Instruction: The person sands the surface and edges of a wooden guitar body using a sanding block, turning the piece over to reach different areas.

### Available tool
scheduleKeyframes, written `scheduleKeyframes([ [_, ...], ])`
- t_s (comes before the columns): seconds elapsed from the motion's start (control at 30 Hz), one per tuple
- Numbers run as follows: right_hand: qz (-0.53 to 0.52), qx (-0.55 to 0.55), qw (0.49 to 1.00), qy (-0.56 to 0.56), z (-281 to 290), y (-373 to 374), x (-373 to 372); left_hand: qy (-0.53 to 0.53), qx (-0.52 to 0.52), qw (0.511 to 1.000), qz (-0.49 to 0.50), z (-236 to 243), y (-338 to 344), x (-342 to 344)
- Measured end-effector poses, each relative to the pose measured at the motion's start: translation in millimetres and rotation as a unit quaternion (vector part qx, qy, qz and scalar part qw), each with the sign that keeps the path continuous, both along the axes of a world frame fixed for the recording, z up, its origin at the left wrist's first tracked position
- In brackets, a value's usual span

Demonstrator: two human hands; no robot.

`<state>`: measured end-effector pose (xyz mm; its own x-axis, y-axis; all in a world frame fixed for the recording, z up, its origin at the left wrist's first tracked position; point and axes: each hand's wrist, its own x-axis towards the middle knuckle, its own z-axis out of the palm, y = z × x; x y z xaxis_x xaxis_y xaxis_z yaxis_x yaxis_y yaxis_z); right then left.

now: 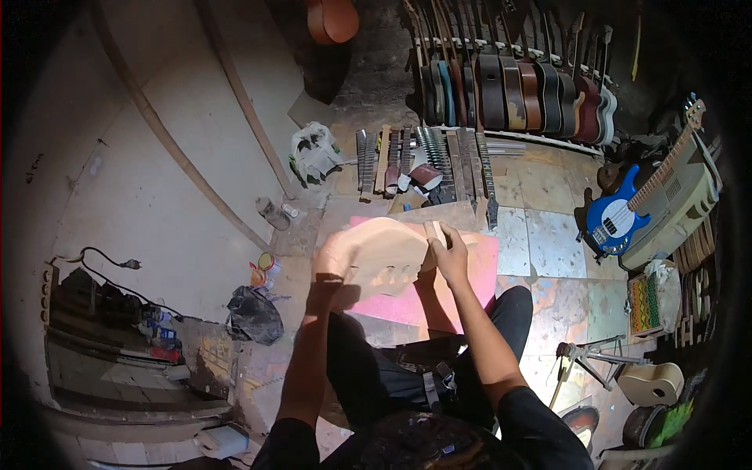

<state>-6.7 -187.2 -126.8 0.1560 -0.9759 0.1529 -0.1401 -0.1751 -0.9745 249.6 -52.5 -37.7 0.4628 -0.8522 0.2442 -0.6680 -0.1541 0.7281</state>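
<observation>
A pale, unfinished wooden guitar body (pixel 388 244) is tilted up in front of me, with several dark openings in its lower face. My left hand (pixel 335 254) is closed around its left edge, the fingers partly lost in bright light. At the body's right end, my right hand (pixel 450 254) pinches a small pale block (pixel 433 229) between thumb and fingers. Whether the block touches the wood I cannot tell. Beneath them a pink sheet (pixel 478 290) lies between my bent knees on the tiled floor.
Guitar necks (pixel 454 164) lie in a row beyond the sheet. Racked guitars (pixel 517 94) line the back. A blue bass guitar (pixel 619 215) leans at right, above a stand (pixel 583 360). To the left are a black plastic bag (pixel 254 315), cans (pixel 266 262) and a bottle (pixel 272 213).
</observation>
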Motion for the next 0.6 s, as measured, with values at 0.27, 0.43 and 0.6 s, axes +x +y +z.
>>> scheduleKeyframes([
  [0.27, -0.046, -0.259, 0.964, 0.042, 103.3, 77.3, 21.8, 0.013, -0.032, 0.996, -0.078, 30.5, -7.6, -68.4],
  [0.43, -0.027, -0.221, 0.974, 0.046, 122.7, 53.9, -4.9, 0.001, -0.026, 0.997, -0.074, 28.1, -25.2, -91.2],
  [0.6, -0.042, -0.316, 0.935, 0.158, 128.7, 84.3, -10.7, -0.085, -0.011, 0.994, -0.066, 22.0, -28.0, -114.4],
])
